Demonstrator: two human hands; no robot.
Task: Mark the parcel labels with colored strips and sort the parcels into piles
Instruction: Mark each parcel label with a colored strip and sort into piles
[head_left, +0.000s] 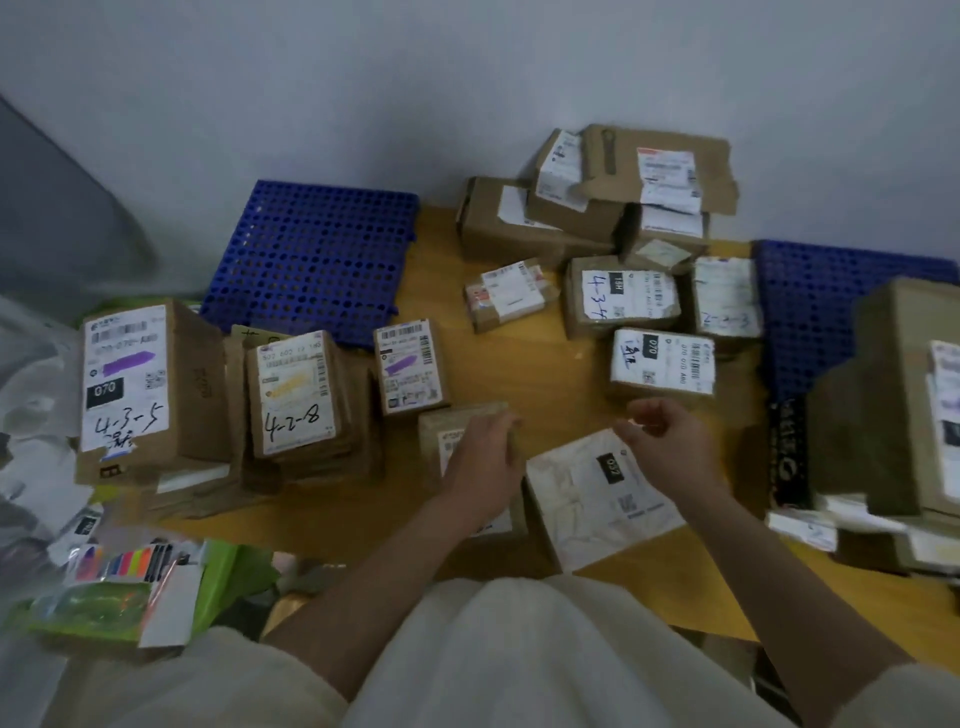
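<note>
Ok, your left hand (480, 457) grips the small box (457, 434); right hand (665, 441) hangs loosely curled, holding nothing. Read its label before picking a strip from the colored strips (122, 564)

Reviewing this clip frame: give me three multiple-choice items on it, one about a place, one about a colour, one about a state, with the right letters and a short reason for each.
1. Where does the pack of colored strips lie?
A. On the blue grid mat
B. At the near left, beside the person's left arm
C. On the far pile of parcels

2. What colour is the mark on the label of the tall parcel marked 4-3-5?
A. Purple
B. Green
C. Red

3. What is the left hand doing?
A. Hanging free above the table
B. Resting on a brown parcel in front of the person
C. Holding a pen

Answers: 1 B, the strips sit at the lower left of the head view, off the blue grid mat. 2 A, a purple stroke crosses that label. 3 B, the hand lies over the parcel's top, fingers curled at its edge.
</note>
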